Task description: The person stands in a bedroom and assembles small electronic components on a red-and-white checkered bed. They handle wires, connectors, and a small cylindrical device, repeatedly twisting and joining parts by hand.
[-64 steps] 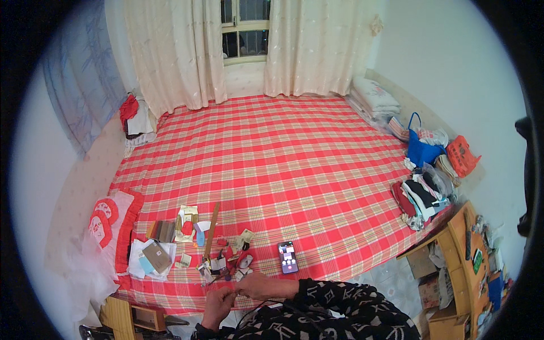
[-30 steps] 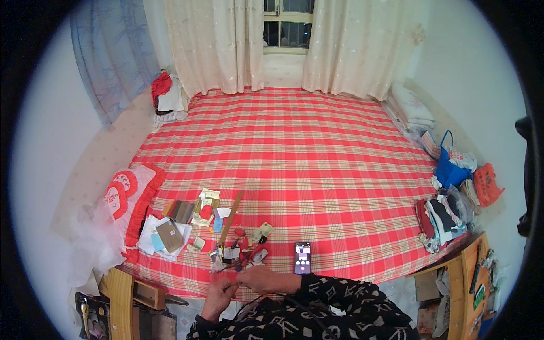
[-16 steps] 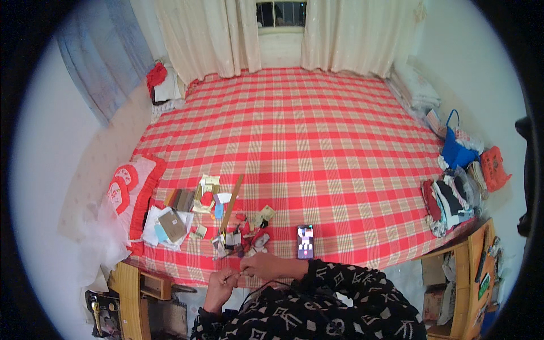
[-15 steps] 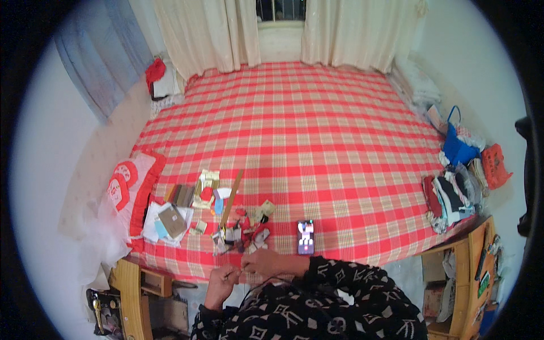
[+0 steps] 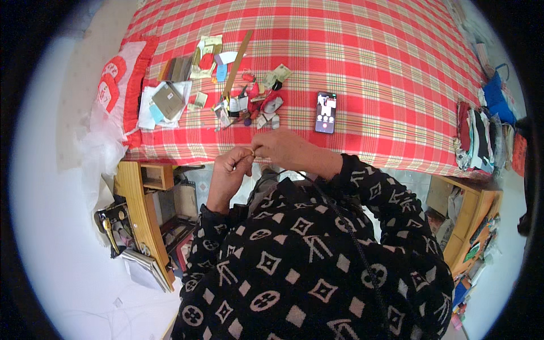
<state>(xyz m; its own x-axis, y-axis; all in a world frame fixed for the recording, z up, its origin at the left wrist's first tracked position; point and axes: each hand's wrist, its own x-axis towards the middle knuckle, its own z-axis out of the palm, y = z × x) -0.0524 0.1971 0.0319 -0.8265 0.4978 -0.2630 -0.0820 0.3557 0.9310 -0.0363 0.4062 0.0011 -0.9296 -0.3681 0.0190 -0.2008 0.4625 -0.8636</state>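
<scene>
Close together at the bed's near edge, my left hand (image 5: 228,177) and my right hand (image 5: 288,148) meet at their fingertips. Each is closed in a pinch. A tiny thing seems to sit between the fingers, too small to name. Just beyond them on the bed lies a heap of small odds and ends (image 5: 272,106), red, white and dark. A long wooden strip (image 5: 238,62) runs away from the heap. To the right of it a smartphone (image 5: 325,113) lies face up with its screen lit.
A checked red bedspread (image 5: 362,62) covers the bed. Left are notebooks (image 5: 169,101), papers (image 5: 184,93) and a red-frilled pillow (image 5: 122,85). Folded clothes (image 5: 476,139) and a blue bag (image 5: 498,105) lie right. Wooden cabinets (image 5: 136,198) flank me below the bed.
The view has tilted down toward my body, so the bed and its things sit higher in the picture. My hands stay together in a pinch.
</scene>
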